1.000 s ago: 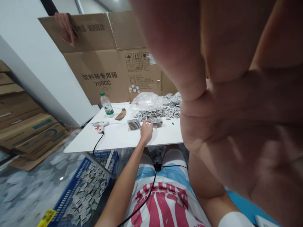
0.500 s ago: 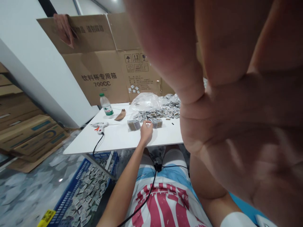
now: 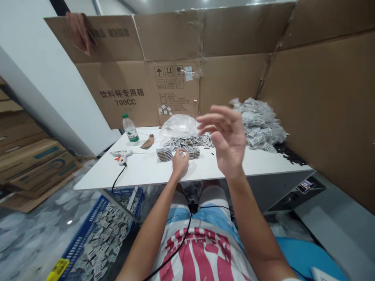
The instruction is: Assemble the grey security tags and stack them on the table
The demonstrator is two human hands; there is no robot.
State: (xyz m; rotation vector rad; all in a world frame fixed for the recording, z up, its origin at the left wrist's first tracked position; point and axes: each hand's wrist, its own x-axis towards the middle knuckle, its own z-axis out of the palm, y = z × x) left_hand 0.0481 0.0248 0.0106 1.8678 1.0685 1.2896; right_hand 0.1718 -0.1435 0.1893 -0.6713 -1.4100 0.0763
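My left hand rests on the white table, fingers curled and pinched on a small piece I cannot make out, right beside a pile of small grey-and-white clips and a neat stack of them. My right hand hangs in the air above the table's middle, fingers loosely spread and holding nothing.
A heap of bagged clips lies at the table's right, a clear plastic bag behind the pile. A water bottle and a glue gun sit at left. Cardboard walls surround the table. A blue crate of clips stands on the floor.
My right hand has dropped away from the camera, where it filled the right side of the view, to a spot above the table. My left hand stays put.
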